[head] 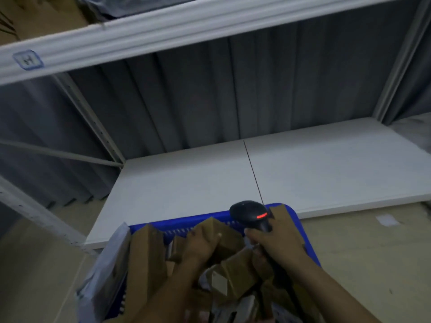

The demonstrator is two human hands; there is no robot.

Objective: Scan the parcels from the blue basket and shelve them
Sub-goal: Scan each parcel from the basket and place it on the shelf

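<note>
A blue basket [184, 223] sits low in front of me, packed with several brown cardboard parcels and a pale plastic mailer [109, 259] at its left side. My left hand [200, 243] grips a small brown box [224, 234] over the basket. My right hand [272, 245] holds a black barcode scanner [250, 213] by its handle, its red light glowing. Beyond the basket lies a white shelf board [233, 178] with a dark seam down its middle.
Grey metal uprights [93, 117] frame the shelf bay, backed by a dark pleated curtain. A white shelf beam [163, 33] with a blue label crosses above. Tan flooring lies to the left and right of the basket.
</note>
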